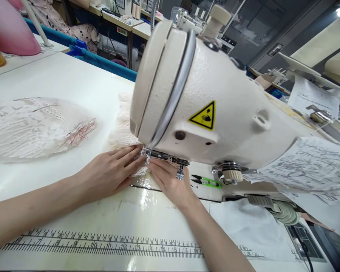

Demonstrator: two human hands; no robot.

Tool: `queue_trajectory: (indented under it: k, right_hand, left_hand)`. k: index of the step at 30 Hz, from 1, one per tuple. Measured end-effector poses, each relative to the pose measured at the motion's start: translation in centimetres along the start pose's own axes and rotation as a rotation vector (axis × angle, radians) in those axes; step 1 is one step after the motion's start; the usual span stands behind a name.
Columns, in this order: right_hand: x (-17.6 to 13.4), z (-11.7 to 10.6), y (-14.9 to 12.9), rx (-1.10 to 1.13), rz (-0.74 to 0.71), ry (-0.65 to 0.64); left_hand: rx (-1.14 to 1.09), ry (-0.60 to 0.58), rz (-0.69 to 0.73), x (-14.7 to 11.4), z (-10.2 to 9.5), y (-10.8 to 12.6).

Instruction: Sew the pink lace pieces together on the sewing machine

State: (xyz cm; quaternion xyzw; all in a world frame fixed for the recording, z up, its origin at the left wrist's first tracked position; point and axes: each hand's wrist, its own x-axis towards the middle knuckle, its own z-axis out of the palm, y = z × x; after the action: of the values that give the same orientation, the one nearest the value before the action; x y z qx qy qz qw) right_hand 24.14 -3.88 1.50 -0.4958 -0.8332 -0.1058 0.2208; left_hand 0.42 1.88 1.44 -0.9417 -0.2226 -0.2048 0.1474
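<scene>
A cream sewing machine (215, 83) fills the middle and right, its head tilted in view. Pale lace fabric (124, 128) runs under the needle area, partly hidden by the machine and my hands. My left hand (113, 168) lies flat on the lace, fingers stretched toward the presser foot (145, 152). Just right of the foot, my right hand (170, 179) rests with its fingers stretched out, their tips at the edge of the lace. A small metal thumbscrew (180, 173) on the machine hangs in front of the right hand.
Green thread snips (206, 181) lie on the machine bed. A clear bag of lace (39, 124) with loose threads is at left. A printed ruler (102, 243) crosses the table front. White cloth (246, 226) lies at right, below patterned paper (311, 162). A pink object (14, 30) stands far left.
</scene>
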Motion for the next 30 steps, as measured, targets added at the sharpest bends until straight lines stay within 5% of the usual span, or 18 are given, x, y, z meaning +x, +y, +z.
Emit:
queue_trajectory:
  k: [6,19,30]
  right_hand:
    - [0.3,-0.2,0.0,-0.12,-0.079,0.033]
    - [0.9,0.0,-1.0,0.076,-0.154,0.043]
    - [0.9,0.2,-1.2,-0.013,-0.147,0.019]
  left_hand:
    - [-0.038,0.024,0.064,-0.5,0.1,-0.2]
    - [-0.174,-0.002,0.132,-1.2,0.5,-2.9]
    - [-0.264,-0.161,0.037,-1.1,0.5,-2.9]
